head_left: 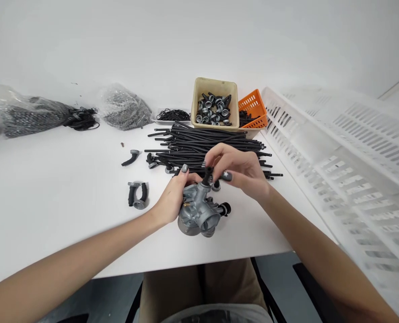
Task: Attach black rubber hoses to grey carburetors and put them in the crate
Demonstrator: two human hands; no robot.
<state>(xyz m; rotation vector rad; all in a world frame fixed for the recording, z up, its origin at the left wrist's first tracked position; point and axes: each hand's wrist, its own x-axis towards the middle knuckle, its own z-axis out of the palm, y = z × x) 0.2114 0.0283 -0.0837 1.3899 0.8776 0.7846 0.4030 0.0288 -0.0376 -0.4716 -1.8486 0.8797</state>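
My left hand (174, 195) is closed round the far left side of a silver-grey metal carburetor (199, 211), tilted near the table's front edge. Its round bore faces toward me, and a brass screw shows on its left. At the carburetor's top, my right hand (241, 172) pinches a small black rubber part (208, 175) between thumb and fingers. The fingers partly hide where that part meets the metal. A black stub sticks out at the carburetor's right. Just behind it lies a black elbow with a grey ring cap (216, 186).
Black rubber hoses (199, 141) lie piled behind my hands. Capped elbows (139, 197) sit at left. At the back stand a beige bin (195, 89) of capped elbows, an orange basket (260, 105) and plastic bags (125, 107) of small parts. A white crate (347, 170) borders the right side.
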